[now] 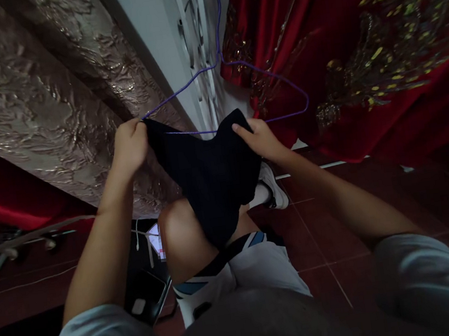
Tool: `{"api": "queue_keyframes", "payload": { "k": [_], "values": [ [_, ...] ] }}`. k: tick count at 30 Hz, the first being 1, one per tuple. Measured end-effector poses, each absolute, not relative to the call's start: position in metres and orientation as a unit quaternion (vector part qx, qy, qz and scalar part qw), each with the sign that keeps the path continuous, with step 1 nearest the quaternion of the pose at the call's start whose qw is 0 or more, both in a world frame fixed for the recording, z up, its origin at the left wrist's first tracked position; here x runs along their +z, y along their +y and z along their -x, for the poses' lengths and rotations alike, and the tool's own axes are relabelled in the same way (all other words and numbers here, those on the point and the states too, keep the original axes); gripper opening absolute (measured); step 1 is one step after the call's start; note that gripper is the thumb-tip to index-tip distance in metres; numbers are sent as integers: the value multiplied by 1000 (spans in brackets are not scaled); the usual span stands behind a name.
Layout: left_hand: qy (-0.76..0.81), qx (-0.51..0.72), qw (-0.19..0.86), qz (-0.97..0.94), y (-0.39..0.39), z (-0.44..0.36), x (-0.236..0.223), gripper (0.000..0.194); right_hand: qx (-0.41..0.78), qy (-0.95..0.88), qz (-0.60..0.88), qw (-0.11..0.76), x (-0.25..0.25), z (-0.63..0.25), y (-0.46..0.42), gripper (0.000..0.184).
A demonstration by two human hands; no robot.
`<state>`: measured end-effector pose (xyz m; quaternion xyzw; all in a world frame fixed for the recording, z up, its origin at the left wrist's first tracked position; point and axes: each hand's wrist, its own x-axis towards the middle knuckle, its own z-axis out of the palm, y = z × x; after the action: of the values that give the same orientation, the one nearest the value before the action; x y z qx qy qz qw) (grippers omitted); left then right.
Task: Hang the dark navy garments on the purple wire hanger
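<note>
A dark navy cloth garment (213, 175) hangs stretched between my two hands, above my knees; its exact kind is not clear. My left hand (131, 144) is closed on its upper left corner, right at the left end of a purple wire hanger (191, 77). With thumb on top, my right hand (259, 137) pinches the garment's upper right edge. The hanger's left end meets the cloth, and its lower bar runs partly behind the garment. Its right end sticks out bare past my right hand. The hook is up at a white metal rack (205, 32).
A textured beige curtain (73, 88) hangs on the left and red fabric with gold sequins (358, 51) on the right. Below left, a phone with a lit screen (155, 240) lies on a dark surface beside a small white case (138, 306). The floor has red tiles (340, 230).
</note>
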<state>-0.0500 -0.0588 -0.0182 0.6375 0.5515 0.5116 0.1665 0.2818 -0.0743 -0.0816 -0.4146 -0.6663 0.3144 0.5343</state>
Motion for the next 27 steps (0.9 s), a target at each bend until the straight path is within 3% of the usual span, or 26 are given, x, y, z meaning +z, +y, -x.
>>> {"api": "queue_keyframes", "payload": {
  "k": [5,10,15,17,20,22,25,27],
  "values": [
    [615,409,204,-642,-47,64,-37,39,251,-684,444,522,-84,-300,-79,41],
    [552,463,133,-680,-55,53,-16,40,280,-695,426,506,-82,-295,-82,36],
    [442,444,138,-767,-47,4,8,29,305,-712,394,496,-75,-291,-106,13],
    [425,445,171,-770,-43,-6,9,33,259,-711,402,516,-72,-306,-119,26],
    [434,426,167,-776,-44,-7,9,20,125,-667,450,580,-67,-344,-132,53],
    [430,383,117,-809,-48,-3,12,14,82,-633,489,595,-58,-372,-134,50],
    [419,336,29,-843,-52,5,19,14,173,-635,502,561,-35,-403,-127,23],
    [418,349,0,-839,-48,12,21,18,274,-646,481,526,-14,-410,-119,28]
  ]
}}
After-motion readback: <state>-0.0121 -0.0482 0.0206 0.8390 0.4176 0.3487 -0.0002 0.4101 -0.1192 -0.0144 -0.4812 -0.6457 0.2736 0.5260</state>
